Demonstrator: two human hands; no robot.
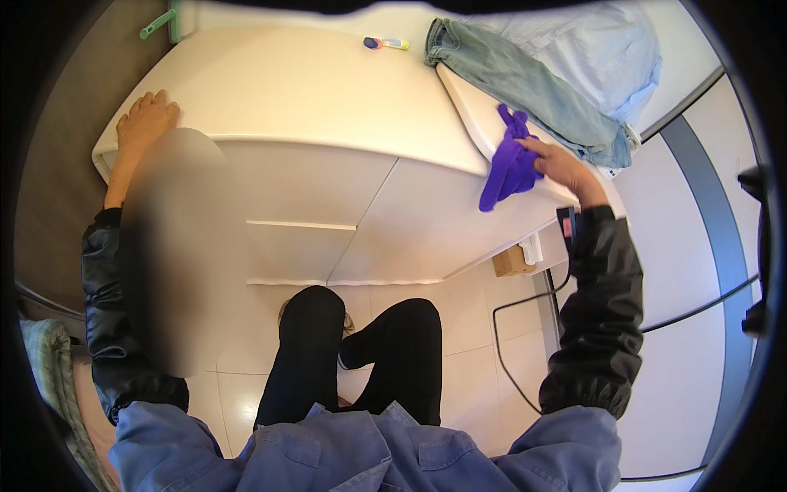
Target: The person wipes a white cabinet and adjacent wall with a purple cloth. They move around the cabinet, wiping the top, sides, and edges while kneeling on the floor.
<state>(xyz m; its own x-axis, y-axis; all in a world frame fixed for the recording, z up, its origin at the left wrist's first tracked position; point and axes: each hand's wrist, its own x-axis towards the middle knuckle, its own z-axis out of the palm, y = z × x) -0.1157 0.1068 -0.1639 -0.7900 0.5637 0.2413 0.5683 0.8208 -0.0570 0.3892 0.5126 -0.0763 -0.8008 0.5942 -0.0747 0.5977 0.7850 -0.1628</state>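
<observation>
My right hand [565, 169] grips a crumpled purple cloth [513, 160] at the front right of the white dresser top [320, 86]. Part of the cloth lies over a raised white ledge, and a strip hangs past the front edge. At the left end, my left hand [147, 117] rests palm down on the top and holds nothing. Behind my right hand, folded blue-green jeans [522, 92] lie on the ledge. A pale blue striped garment [590, 61] is spread beyond them. A blurred oval covers part of my left forearm.
A small tube-like item [386, 43] lies near the back. Pale green plastic [161, 23] hangs at the back left. Drawers [295, 184] front the dresser. A cardboard box [513, 261] holds tissue on a low shelf. Along my right sleeve runs a black cable [495, 326].
</observation>
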